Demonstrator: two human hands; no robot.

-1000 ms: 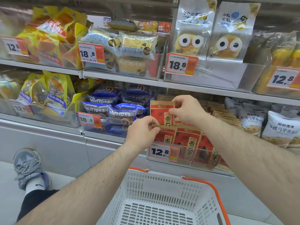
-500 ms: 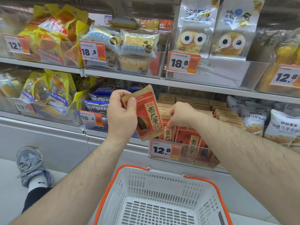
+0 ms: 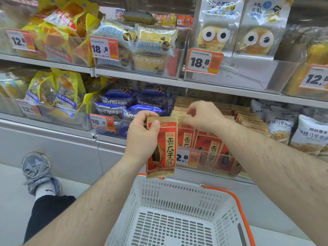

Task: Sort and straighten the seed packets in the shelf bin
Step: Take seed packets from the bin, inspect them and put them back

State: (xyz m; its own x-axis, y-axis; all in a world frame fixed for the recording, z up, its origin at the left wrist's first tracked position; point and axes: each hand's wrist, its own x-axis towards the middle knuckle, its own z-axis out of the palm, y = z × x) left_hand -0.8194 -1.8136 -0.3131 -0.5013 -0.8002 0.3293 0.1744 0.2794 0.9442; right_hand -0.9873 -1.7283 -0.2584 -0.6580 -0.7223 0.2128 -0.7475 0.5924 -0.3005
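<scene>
My left hand (image 3: 142, 137) grips a red and tan seed packet (image 3: 164, 150) by its top left corner and holds it upright in front of the clear shelf bin (image 3: 229, 167). Several more red seed packets (image 3: 209, 148) stand in rows inside that bin. My right hand (image 3: 204, 115) hovers over the packets' tan top edges with its fingers curled and pinched together; whether it pinches a packet top I cannot tell.
A white shopping basket (image 3: 177, 215) with orange rim sits below the bin. Blue bread packs (image 3: 117, 107) fill the bin to the left, white snack bags (image 3: 284, 126) the right. A price tag (image 3: 188, 158) hangs on the bin front. My shoe (image 3: 38, 171) rests on the floor.
My left hand pulled one packet out of the bin, then lowered it and turned it upright in front of the bin. My right hand moved right over the packet tops.
</scene>
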